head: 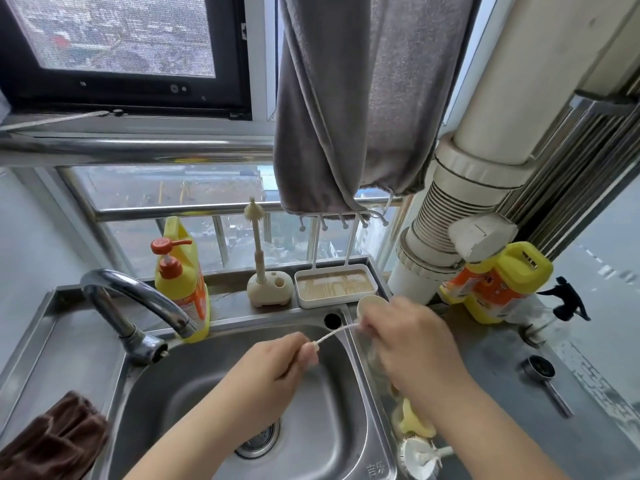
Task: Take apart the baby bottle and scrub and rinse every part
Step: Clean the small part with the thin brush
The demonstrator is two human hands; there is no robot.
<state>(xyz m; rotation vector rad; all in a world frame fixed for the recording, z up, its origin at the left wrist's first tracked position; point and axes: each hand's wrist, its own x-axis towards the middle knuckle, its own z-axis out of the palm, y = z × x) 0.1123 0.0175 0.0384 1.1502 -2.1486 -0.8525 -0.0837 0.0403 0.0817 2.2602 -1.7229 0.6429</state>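
Note:
My left hand (277, 372) pinches one end of a thin white straw (337, 333) over the steel sink (194, 382). My right hand (412, 348) holds the straw's other end together with a cream round cap piece (370, 304), above the sink's right rim. Below my right wrist, a clear bottle body (377, 368) lies on the counter, mostly hidden. A yellow bottle part (414, 422) lies beside it, and a white round brush (419, 457) nearer to me.
The faucet (135, 306) arches over the sink's left side. Yellow detergent bottles stand behind it (181, 282) and at the right (498, 282). A brush stand (268, 285), a drying tray (336, 287), a brown cloth (52, 441) and a metal scoop (543, 375) surround the sink.

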